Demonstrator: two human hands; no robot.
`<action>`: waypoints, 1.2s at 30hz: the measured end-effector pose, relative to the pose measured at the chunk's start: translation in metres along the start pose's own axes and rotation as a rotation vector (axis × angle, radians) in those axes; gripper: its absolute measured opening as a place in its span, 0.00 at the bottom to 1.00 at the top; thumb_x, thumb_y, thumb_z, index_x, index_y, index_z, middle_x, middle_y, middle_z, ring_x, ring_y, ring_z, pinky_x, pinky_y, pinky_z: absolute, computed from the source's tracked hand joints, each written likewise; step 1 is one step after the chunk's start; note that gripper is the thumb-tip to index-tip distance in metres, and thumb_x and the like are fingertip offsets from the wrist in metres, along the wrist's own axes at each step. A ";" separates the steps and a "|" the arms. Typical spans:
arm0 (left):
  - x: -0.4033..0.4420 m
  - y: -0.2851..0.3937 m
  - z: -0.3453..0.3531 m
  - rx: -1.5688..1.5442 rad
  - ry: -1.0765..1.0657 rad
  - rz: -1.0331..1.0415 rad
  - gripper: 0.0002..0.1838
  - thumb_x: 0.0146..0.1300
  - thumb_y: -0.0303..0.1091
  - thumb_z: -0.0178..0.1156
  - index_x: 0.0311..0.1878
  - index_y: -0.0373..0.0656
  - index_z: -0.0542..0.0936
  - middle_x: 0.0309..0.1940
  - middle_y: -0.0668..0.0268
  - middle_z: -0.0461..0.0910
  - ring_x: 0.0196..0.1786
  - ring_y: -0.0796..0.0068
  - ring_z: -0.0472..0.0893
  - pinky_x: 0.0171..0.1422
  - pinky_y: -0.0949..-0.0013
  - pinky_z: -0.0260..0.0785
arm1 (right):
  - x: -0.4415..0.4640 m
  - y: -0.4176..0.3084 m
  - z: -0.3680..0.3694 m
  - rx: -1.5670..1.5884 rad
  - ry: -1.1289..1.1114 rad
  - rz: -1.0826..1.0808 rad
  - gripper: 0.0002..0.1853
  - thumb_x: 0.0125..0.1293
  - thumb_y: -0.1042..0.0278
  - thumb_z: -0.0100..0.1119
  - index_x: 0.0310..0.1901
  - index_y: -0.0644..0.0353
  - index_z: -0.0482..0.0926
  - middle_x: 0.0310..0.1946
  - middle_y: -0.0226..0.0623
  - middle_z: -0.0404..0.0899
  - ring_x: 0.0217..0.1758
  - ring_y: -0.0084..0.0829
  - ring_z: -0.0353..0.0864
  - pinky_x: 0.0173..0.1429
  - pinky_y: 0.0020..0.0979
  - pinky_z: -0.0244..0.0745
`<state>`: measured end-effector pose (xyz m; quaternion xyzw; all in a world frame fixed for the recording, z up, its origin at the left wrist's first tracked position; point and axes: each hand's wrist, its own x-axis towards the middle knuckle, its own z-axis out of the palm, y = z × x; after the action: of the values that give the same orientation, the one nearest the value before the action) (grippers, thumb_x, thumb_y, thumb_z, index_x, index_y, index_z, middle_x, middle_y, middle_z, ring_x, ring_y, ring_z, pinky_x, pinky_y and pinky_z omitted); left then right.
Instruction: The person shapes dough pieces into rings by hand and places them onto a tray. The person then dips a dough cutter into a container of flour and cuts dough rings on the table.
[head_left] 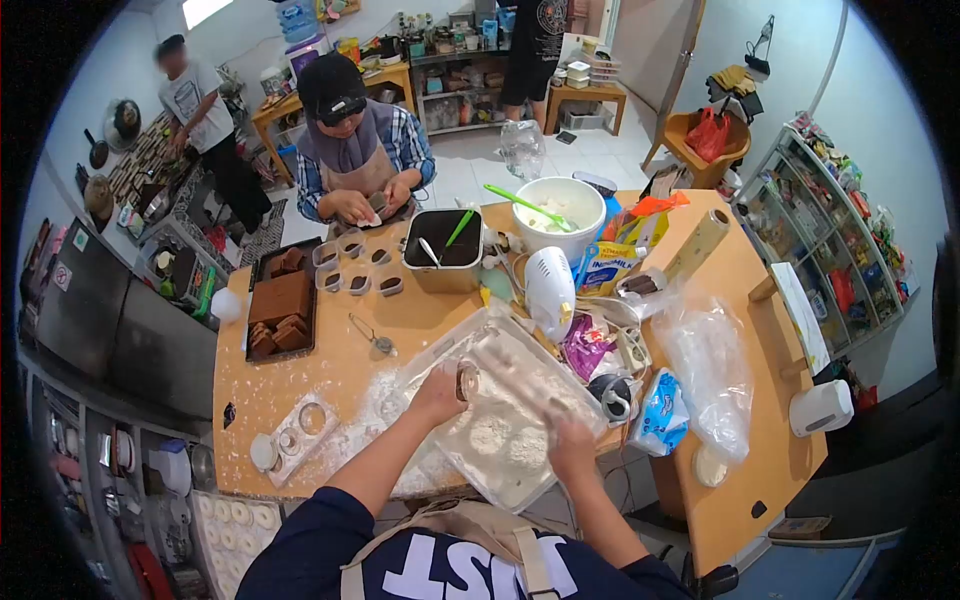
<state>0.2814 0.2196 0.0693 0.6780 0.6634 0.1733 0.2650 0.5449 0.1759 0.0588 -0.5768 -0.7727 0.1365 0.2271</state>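
White flour dusts the left hand's (440,397) surroundings, and its fingers curl about a small round ring (467,381), gripped just above the floured tray (450,346). The right hand (572,448) is over the tray's opposite side, too blurred to tell whether it is spread or pinching something; a pale, streaked blur lies between the two. Two pale mounds (509,441) sit on the tray below them. Farther out, a square tub (440,280) holds something dark brown, with a green spatula (460,228) and a white spoon in it; next to it, a white bucket (555,245) contains a creamy mass and another green spatula. Clear cups (357,285) with brown filling stand near a black tray of brown slabs (282,302). A white mixer (549,290), packets and a blue pack (660,412) crowd the tabletop (285,385) along the tray's right edge, beside a clear plastic bag (708,370). Across, a co-worker (360,165) holds a brown piece.
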 end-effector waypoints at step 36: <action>-0.001 -0.028 0.013 -0.054 0.019 -0.066 0.40 0.37 0.41 0.70 0.58 0.43 0.67 0.52 0.49 0.71 0.56 0.48 0.69 0.63 0.58 0.62 | -0.023 -0.005 -0.011 0.240 0.029 0.031 0.14 0.57 0.73 0.56 0.47 0.61 0.75 0.37 0.48 0.76 0.42 0.51 0.75 0.45 0.42 0.70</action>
<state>0.2668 0.2158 0.0423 0.6469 0.6827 0.1887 0.2825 0.5516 0.1519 0.0667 -0.5593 -0.7383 0.2233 0.3036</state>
